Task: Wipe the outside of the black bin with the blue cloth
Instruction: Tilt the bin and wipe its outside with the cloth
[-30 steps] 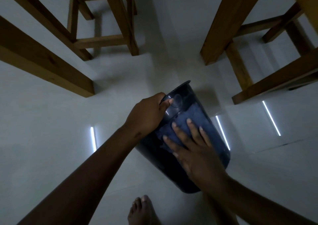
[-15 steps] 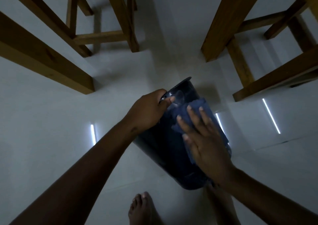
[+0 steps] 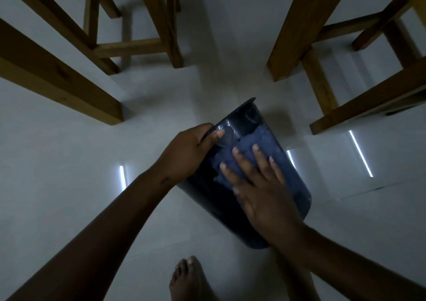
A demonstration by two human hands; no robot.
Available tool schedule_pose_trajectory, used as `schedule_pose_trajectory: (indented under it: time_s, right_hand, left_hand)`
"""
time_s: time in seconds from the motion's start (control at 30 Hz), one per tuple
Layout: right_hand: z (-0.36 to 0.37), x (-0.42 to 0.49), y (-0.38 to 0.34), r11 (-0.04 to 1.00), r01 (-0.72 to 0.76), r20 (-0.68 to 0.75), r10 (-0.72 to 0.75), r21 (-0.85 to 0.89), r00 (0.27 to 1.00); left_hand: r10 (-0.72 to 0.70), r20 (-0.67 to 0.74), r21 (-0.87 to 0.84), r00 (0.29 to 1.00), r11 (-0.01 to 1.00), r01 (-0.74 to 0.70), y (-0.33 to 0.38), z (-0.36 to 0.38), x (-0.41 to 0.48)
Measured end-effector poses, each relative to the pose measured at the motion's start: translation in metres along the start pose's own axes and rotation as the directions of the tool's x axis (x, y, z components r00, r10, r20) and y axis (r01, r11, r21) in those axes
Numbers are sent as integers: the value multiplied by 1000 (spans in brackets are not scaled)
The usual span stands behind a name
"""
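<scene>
at frame centre the black bin (image 3: 244, 121) lies tilted on the floor (image 3: 69, 162), left hand (image 3: 186, 153) clamped on its rim, right hand (image 3: 260, 185) fingers spread pressing the soft blue cloth (image 3: 260, 137) against its likely light, slippery wall.

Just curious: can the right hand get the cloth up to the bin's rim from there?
Probably yes. The right hand presses the blue cloth flat on the black bin; only bare wall lies ahead, the left hand gripping aside.
</scene>
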State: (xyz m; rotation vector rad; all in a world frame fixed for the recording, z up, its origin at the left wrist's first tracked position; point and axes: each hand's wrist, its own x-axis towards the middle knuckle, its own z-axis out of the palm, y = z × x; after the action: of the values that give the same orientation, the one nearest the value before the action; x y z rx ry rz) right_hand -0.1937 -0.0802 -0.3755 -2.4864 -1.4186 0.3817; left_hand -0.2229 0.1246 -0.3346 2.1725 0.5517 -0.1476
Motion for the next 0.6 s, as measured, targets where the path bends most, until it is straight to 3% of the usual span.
schedule_pose_trajectory:
  time_s: [0.07,0.13,0.2,0.3,0.4,0.5,0.6]
  right_hand:
    - [-13,19,15,977,-120,-46,130,178,990]
    - [-20,32,33,887,-235,-14,262,397,965]
    - [-21,33,39,822,-293,17,327,489,945]
    - [-11,14,18,948,-245,-19,254,202,967]
    - [5,-8,-10,999,-17,7,17,-49,1000]
    - [1,-3,-1,999,34,-7,-34,-35,999]
    - [-13,22,24,970,-146,-45,158,195,986]
  left_hand:
    - [-19,-4,3,1000,1000,19,3,0,1]
    - [-49,-8,-13,999,999,48,6,-1,2]
    - [-63,-10,-9,998,998,62,8,0,3]
    - [-75,-9,34,997,997,75,8,2,5]
    - [-70,-16,11,997,997,70,6,3,6]
    - [-62,-16,-21,998,998,62,4,4,5]
    - [-83,-31,11,996,996,83,8,5,6]
